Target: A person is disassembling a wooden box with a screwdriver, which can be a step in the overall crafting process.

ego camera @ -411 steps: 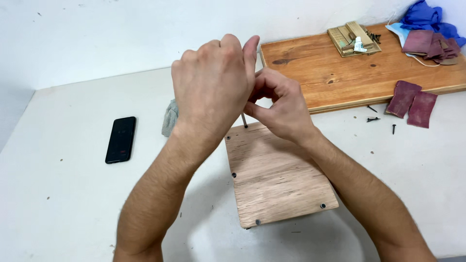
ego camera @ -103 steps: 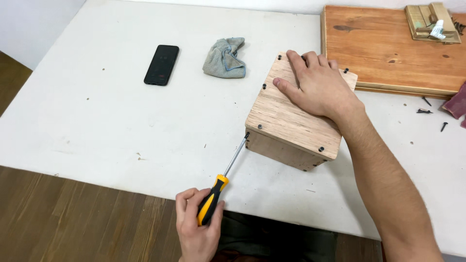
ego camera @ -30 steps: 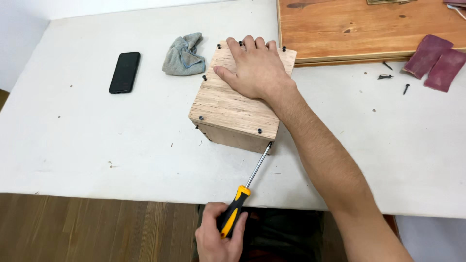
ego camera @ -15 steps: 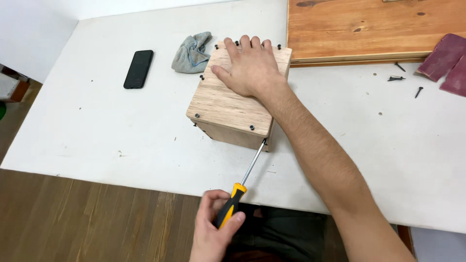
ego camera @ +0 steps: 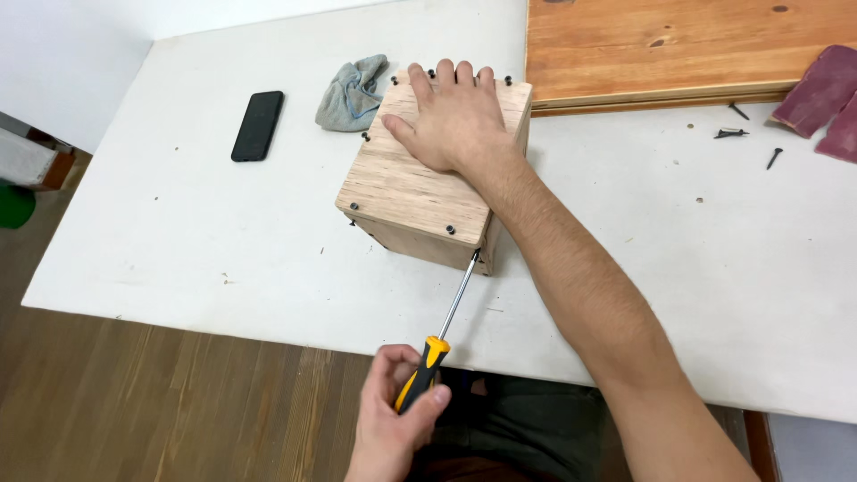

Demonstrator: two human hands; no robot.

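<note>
A plywood box [ego camera: 406, 192] stands on the white table [ego camera: 178, 232], with dark screws at the corners of its top panel. My right hand [ego camera: 451, 116] lies flat on the far part of the top, fingers spread toward the back edge. At the table's near edge my left hand [ego camera: 397, 424] grips the yellow-and-black handle of a screwdriver [ego camera: 446, 326]. Its steel shaft slants up to the box's near right corner, and the tip meets the front face just below the top panel.
A black phone [ego camera: 257, 125] and a crumpled grey rag [ego camera: 354, 82] lie left of the box. A large wooden board [ego camera: 661, 45] sits at the back right, with dark red sandpaper pieces [ego camera: 817, 85] and loose screws [ego camera: 730, 134] beside it. Wooden floor lies below the table edge.
The view has shifted a little. My left hand has turned slightly on the screwdriver handle; the tip stays at the box's near right corner. My right hand stays flat on the box.
</note>
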